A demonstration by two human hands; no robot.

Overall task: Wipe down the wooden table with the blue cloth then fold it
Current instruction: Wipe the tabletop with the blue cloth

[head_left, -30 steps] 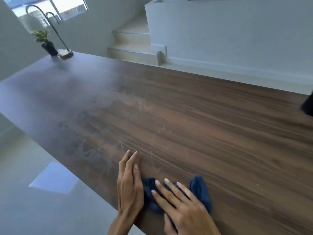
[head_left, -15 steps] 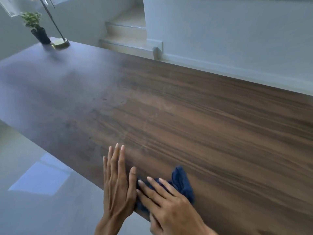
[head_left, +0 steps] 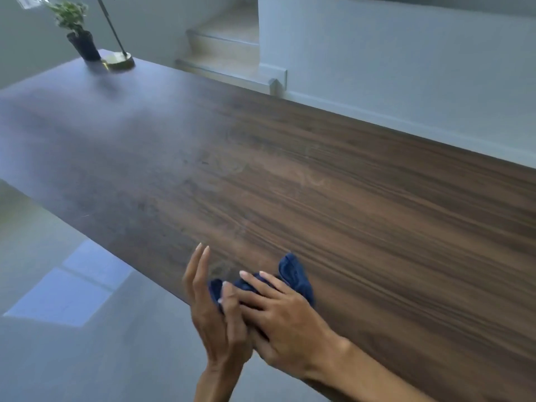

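A long dark wooden table (head_left: 319, 175) runs from the far left to the near right. The blue cloth (head_left: 294, 275) lies bunched at the table's near edge. My right hand (head_left: 278, 311) presses flat on top of the cloth and covers most of it. My left hand (head_left: 214, 311) stands on edge at the table's rim, just left of the cloth, fingers straight and pointing away, thumb against the cloth's left end. Pale smears show on the wood in the middle of the table.
A small potted plant (head_left: 77, 30) and a lamp with a round brass base (head_left: 119, 60) stand at the table's far left end. Behind the table are pale steps (head_left: 229, 53) and a white wall. Grey floor (head_left: 58, 314) lies below the near edge.
Both hands and the cloth have slid left along the near edge. My left hand has turned from lying flat on the wood to standing on edge at the rim beside the cloth.
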